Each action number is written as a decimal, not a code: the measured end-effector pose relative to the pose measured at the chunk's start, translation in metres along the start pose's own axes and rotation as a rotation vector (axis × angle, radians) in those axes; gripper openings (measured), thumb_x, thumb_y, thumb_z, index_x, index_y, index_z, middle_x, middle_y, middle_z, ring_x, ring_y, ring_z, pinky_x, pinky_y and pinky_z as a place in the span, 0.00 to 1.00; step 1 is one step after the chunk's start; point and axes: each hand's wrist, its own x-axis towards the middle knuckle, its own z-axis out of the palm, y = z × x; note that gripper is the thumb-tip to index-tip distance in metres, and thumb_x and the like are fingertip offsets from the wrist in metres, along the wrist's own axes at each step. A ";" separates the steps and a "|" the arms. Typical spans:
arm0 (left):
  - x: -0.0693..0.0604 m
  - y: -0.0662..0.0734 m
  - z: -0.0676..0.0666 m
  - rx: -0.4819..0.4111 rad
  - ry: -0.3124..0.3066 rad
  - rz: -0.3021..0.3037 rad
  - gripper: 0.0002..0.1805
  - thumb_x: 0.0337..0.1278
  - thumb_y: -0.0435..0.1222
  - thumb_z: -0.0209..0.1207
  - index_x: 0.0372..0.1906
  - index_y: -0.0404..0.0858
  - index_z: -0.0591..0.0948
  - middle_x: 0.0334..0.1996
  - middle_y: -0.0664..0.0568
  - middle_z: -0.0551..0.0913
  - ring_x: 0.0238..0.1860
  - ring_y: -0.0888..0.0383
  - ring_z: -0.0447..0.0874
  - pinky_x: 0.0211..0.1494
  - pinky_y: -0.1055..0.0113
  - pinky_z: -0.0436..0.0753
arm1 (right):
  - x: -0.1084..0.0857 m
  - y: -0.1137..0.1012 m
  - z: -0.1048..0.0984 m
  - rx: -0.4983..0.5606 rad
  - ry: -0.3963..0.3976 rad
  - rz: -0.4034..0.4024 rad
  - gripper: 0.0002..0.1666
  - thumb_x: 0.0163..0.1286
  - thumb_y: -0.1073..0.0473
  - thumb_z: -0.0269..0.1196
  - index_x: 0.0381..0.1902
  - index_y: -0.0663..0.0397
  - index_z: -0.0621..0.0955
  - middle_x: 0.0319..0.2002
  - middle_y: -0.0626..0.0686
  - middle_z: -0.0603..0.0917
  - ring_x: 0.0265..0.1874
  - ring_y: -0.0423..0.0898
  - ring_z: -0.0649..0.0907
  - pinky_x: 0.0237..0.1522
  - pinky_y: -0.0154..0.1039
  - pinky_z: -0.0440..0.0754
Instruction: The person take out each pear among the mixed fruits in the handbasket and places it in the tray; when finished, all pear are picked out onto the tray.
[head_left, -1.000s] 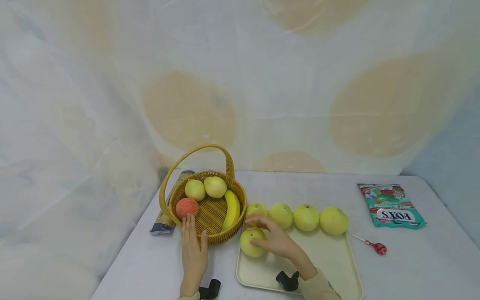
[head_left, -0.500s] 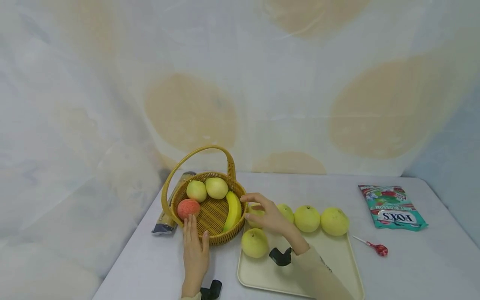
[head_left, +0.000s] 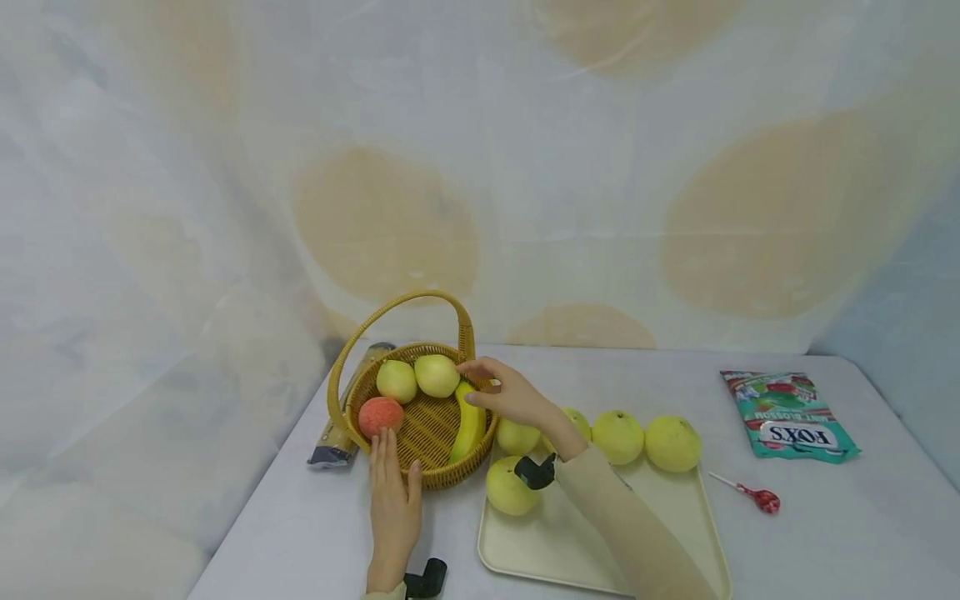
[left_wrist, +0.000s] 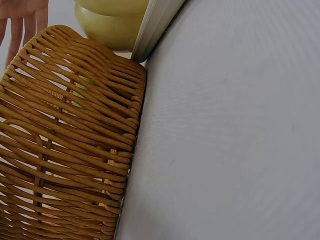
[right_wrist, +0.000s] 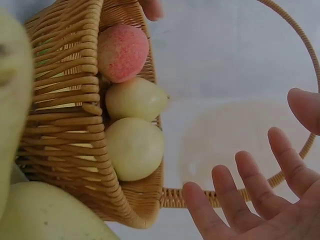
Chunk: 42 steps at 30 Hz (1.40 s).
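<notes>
A brown wicker basket (head_left: 450, 477) with a tall handle holds a reddish peach (head_left: 380, 416), a banana (head_left: 468, 423) and two pale yellow-green fruits, one on the left (head_left: 396, 381) and one on the right (head_left: 437, 376). My left hand (head_left: 395, 512) lies along the basket's front left side, fingers straight, fingertips at the rim by the peach. Over the right rim hovers my right hand (head_left: 513, 398), above the banana's upper end. In the right wrist view, that hand (right_wrist: 265, 200) has spread fingers and holds nothing. The left wrist view shows the basket's woven side (left_wrist: 70, 135) close up.
A cream tray (head_left: 555, 567) right of the basket bears several large yellow-green pomelo-like fruits, one (head_left: 512, 486) at its left edge. Farther right lie a red lollipop (head_left: 765, 501) and a teal FOX'S candy bag (head_left: 795, 417). A dark-and-gold packet (head_left: 330, 446) lies behind the basket's left.
My right hand has left the pomelo-like fruit at the tray's left edge and moved up and left to the basket's right rim. My left hand stays at the basket.
</notes>
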 end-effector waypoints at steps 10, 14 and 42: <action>0.001 0.001 0.000 -0.001 0.010 0.006 0.35 0.68 0.34 0.54 0.75 0.33 0.55 0.75 0.36 0.55 0.76 0.38 0.49 0.75 0.41 0.54 | 0.023 0.003 0.005 -0.034 -0.008 -0.005 0.26 0.71 0.59 0.59 0.65 0.58 0.71 0.66 0.60 0.72 0.67 0.61 0.70 0.68 0.59 0.67; 0.001 0.001 0.000 -0.001 0.005 0.004 0.36 0.68 0.34 0.54 0.75 0.33 0.55 0.75 0.36 0.55 0.76 0.38 0.49 0.74 0.40 0.54 | 0.029 0.010 0.008 -0.029 -0.001 0.039 0.27 0.71 0.59 0.59 0.66 0.58 0.70 0.67 0.58 0.71 0.68 0.60 0.69 0.70 0.55 0.66; 0.000 -0.001 0.001 0.003 0.013 0.011 0.34 0.68 0.34 0.53 0.75 0.32 0.55 0.75 0.36 0.56 0.76 0.38 0.48 0.75 0.42 0.53 | 0.060 0.010 0.021 -0.039 0.068 0.185 0.29 0.71 0.58 0.59 0.68 0.53 0.67 0.68 0.58 0.70 0.69 0.59 0.67 0.68 0.58 0.67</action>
